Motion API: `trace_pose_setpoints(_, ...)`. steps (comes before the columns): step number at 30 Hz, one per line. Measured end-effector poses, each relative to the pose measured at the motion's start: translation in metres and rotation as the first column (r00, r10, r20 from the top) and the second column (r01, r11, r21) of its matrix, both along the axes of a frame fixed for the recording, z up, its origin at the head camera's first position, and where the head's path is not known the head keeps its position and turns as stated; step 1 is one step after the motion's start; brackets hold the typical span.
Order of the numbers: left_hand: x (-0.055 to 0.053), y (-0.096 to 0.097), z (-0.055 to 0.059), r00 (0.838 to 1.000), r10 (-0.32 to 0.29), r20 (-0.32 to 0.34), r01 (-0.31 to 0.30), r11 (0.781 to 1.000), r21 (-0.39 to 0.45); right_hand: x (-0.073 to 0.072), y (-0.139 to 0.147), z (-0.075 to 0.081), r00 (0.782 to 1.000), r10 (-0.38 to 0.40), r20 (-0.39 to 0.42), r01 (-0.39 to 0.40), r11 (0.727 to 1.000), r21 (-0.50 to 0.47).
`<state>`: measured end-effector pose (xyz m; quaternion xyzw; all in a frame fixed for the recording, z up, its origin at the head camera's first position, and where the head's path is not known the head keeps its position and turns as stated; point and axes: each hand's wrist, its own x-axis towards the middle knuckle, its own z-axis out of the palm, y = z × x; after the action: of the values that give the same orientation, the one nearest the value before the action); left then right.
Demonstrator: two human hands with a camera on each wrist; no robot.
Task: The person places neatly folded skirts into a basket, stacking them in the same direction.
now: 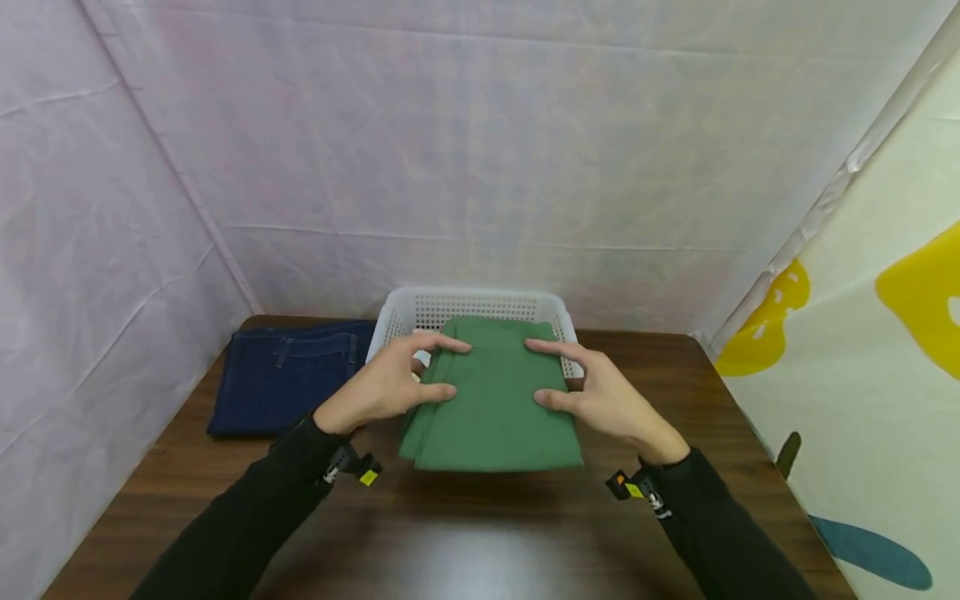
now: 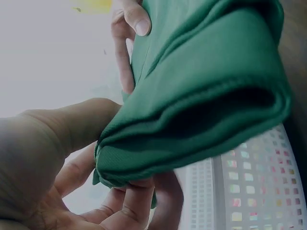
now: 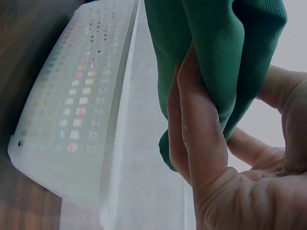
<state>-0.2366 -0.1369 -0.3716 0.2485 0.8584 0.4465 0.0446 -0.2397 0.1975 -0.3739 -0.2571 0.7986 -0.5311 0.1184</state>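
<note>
A folded green garment point(image 1: 495, 408) is held between both hands, over the near side of a white perforated plastic basket point(image 1: 480, 298). My left hand point(image 1: 390, 375) grips its left edge, thumb and index finger on top; the left wrist view shows other fingers beneath the folded layers point(image 2: 192, 115). On the opposite edge my right hand point(image 1: 600, 387) grips likewise, with fingers under the cloth point(image 3: 211, 62) in the right wrist view. The garment covers much of the basket's opening, and the part of the basket below it is hidden.
Folded dark blue jeans point(image 1: 281, 375) lie on the brown wooden table point(image 1: 637, 358), left of the basket. White fabric walls point(image 1: 480, 150) stand behind the table and along its left side. A patterned sheet point(image 1: 862, 400) hangs at the right.
</note>
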Motion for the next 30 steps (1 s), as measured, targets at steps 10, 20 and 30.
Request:
trace_pose_setpoints(10,-0.033,0.001,0.006,1.0,-0.002,-0.003,0.002,0.999,0.041,-0.033,-0.002,0.008,0.999,-0.048,0.009,0.048,0.998,0.029)
trace_pose_setpoints(20,-0.07,0.001,0.009,0.999,0.048,0.007,-0.048,0.999,0.01,-0.072,-0.011,0.022,0.996,-0.066,-0.06,0.076,0.979,0.188)
trace_pose_setpoints(30,-0.106,0.007,0.009,0.993,0.117,-0.029,-0.12,0.981,-0.15,-0.112,-0.025,0.022,0.998,-0.053,0.045,0.038,0.96,0.279)
